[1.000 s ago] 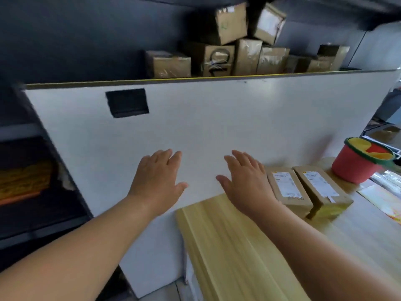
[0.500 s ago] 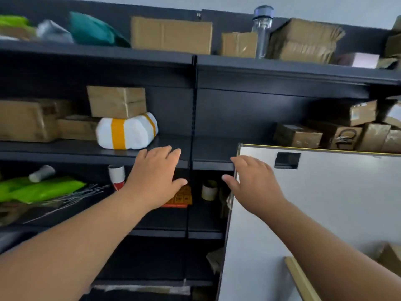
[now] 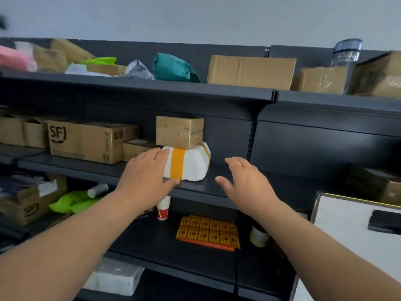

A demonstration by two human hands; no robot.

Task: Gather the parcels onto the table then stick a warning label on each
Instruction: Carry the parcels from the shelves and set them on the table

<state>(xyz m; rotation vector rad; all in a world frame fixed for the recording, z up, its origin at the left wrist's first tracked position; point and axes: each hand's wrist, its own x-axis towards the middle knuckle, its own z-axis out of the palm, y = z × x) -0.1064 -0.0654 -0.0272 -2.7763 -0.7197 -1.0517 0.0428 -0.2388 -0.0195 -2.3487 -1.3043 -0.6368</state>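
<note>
A white parcel point(image 3: 191, 165) wrapped with yellow tape lies on the middle shelf point(image 3: 217, 190) of a dark rack. A small brown taped box point(image 3: 179, 134) is stacked on top of it. My left hand point(image 3: 145, 174) is spread at the parcel's left end, fingers straight and touching it. My right hand point(image 3: 245, 181) hovers open a little to the right of the parcel, apart from it. An orange sheet of warning labels point(image 3: 208, 232) lies flat on the shelf below.
An SF carton point(image 3: 84, 141) and smaller boxes stand left of the parcel. More cartons point(image 3: 250, 72), bags and a jar line the top shelf. A paper cup point(image 3: 162, 209), tape roll point(image 3: 259, 236) and green bag point(image 3: 73, 202) sit lower. A white board point(image 3: 351, 231) stands at right.
The view swung left from the table and white board to the rack. Both hands reached forward and up; the left one now touches the white parcel.
</note>
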